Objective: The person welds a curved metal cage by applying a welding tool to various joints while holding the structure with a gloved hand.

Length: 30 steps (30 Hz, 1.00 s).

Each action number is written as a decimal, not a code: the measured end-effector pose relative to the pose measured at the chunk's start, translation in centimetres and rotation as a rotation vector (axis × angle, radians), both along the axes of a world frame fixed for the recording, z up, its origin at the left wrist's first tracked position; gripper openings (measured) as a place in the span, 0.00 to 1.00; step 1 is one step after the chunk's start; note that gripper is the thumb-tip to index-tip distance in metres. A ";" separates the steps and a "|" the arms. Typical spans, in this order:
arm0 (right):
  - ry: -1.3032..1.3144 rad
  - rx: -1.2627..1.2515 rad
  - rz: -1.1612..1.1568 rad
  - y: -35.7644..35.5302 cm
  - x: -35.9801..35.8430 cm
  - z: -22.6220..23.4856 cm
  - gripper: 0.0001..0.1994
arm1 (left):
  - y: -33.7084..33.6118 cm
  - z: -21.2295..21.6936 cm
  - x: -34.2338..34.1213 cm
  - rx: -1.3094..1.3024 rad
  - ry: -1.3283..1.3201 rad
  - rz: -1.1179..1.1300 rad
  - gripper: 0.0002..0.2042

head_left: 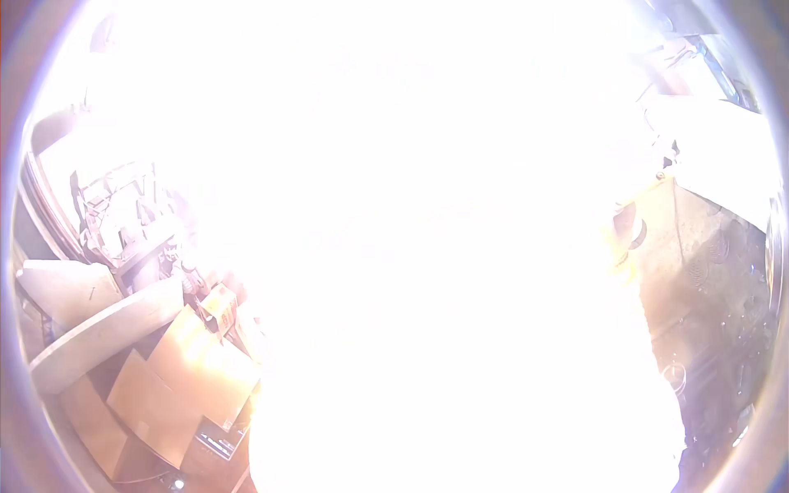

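White glare washes out the whole middle of the head view, and neither my left hand nor my right hand can be made out. Whatever the hands hold or touch is lost in that brightness. At the lower left, beside the glare, tan cardboard-like pieces (177, 394) overlap one another. A long pale curved strip (107, 337) lies above them.
Behind the strip is a jumble of metal-looking parts (136, 214), partly bleached out. A small dark panel (216, 441) sits by the cardboard. On the right, a stained brown-grey surface (707, 271) extends beneath a white sheet-like thing (715, 148).
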State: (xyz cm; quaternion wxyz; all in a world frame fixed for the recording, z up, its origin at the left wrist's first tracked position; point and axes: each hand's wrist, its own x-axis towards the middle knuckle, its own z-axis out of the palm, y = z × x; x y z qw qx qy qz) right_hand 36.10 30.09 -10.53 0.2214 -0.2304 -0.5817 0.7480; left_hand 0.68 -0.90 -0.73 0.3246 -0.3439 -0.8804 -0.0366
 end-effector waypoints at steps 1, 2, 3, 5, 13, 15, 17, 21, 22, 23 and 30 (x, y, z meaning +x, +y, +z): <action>-0.005 0.002 -0.005 0.3 0.2 -0.2 0.37 | 0.2 -0.3 -0.2 0.011 0.013 -0.024 0.09; -0.007 -0.001 -0.007 0.4 0.1 -0.3 0.38 | 0.0 0.0 0.0 -0.142 0.057 0.050 0.11; -0.008 -0.009 -0.007 0.4 0.1 -0.4 0.39 | 0.0 -0.2 0.0 -0.141 0.055 0.052 0.11; -0.002 -0.021 -0.004 0.5 0.2 -0.3 0.40 | -0.2 -0.4 0.0 -0.168 0.127 0.120 0.10; -0.039 0.069 0.006 1.2 0.3 0.3 0.45 | -2.0 -2.4 -1.2 0.394 -0.251 0.087 0.13; -0.080 0.052 -0.013 1.1 0.3 0.7 0.47 | -2.3 -2.7 -1.4 0.744 -0.512 0.124 0.14; -0.079 0.060 -0.021 0.9 0.1 1.0 0.47 | -3.9 -2.8 -1.9 0.024 0.047 0.043 0.13; -0.028 0.069 0.022 1.0 -0.2 0.4 0.47 | -4.1 -3.7 -2.4 0.196 -0.111 0.011 0.14; -0.032 0.079 0.017 1.0 -0.1 0.5 0.47 | -3.7 -4.2 -2.4 0.223 -0.135 0.020 0.14; -0.018 0.058 0.042 1.1 -0.3 0.6 0.46 | -3.7 -3.8 -2.3 0.227 -0.142 0.032 0.15; -0.019 0.056 0.066 1.3 -0.2 0.9 0.42 | -3.1 -2.0 -1.1 -0.045 0.142 -0.014 0.16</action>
